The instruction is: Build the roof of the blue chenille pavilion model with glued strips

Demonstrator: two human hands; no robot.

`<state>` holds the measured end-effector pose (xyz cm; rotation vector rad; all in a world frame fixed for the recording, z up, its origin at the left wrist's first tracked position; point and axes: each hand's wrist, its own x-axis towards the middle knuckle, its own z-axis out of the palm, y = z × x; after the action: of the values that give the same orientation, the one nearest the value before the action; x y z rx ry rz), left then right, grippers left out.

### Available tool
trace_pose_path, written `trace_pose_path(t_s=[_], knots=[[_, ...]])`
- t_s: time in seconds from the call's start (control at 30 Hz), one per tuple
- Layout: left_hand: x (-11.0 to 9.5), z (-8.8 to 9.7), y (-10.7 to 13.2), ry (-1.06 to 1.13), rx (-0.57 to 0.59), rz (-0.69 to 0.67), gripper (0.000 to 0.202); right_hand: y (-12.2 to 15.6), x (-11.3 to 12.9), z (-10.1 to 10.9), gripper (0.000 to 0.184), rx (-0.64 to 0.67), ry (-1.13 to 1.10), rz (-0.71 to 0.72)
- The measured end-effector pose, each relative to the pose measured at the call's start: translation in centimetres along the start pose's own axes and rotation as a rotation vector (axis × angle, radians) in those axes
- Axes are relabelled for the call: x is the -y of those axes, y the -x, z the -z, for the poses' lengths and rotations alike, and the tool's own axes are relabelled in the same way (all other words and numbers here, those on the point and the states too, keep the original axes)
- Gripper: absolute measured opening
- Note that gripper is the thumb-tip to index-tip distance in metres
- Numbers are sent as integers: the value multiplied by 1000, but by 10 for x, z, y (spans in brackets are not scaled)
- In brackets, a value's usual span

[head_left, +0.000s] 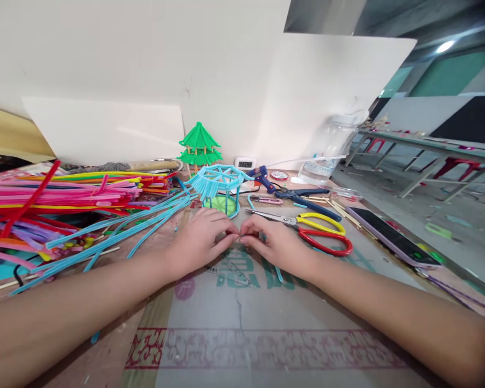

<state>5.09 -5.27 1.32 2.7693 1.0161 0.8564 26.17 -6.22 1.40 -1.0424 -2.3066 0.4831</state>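
Observation:
My left hand (pixel 204 240) and my right hand (pixel 272 240) meet over the middle of the table. Thumb and fingers of each are pinched together, the tips nearly touching. Whatever lies between them is too small to make out. Just behind the hands stands a light blue pipe-cleaner pavilion (pixel 220 180) with a green round base (pixel 222 205). Beside my right hand lie scissors (pixel 323 222) with one yellow and one red handle loop. Light blue pipe cleaners (pixel 117 231) spread out left of my left hand.
Bundles of coloured pipe cleaners (pixel 64 194) fill the left side. At the back are a green model tower (pixel 200 143), a small digital clock (pixel 244 163), a hot glue gun (pixel 262 178) and a clear plastic jar (pixel 327 151). Pliers (pixel 303 193) and a phone (pixel 392 234) lie to the right.

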Motion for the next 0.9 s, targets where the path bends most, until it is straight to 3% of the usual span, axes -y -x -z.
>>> trace_pose_path(t_s=[0.27, 0.5, 0.9], knots=[[3, -2, -2, 129, -70, 140, 17, 0, -9, 0, 21, -113, 221, 195], [-1, -1, -1, 114, -61, 108, 13, 0, -12, -1, 10, -142, 229, 112], [2, -2, -2, 112, -50, 120, 18, -1, -3, -3, 12, -94, 235, 86]])
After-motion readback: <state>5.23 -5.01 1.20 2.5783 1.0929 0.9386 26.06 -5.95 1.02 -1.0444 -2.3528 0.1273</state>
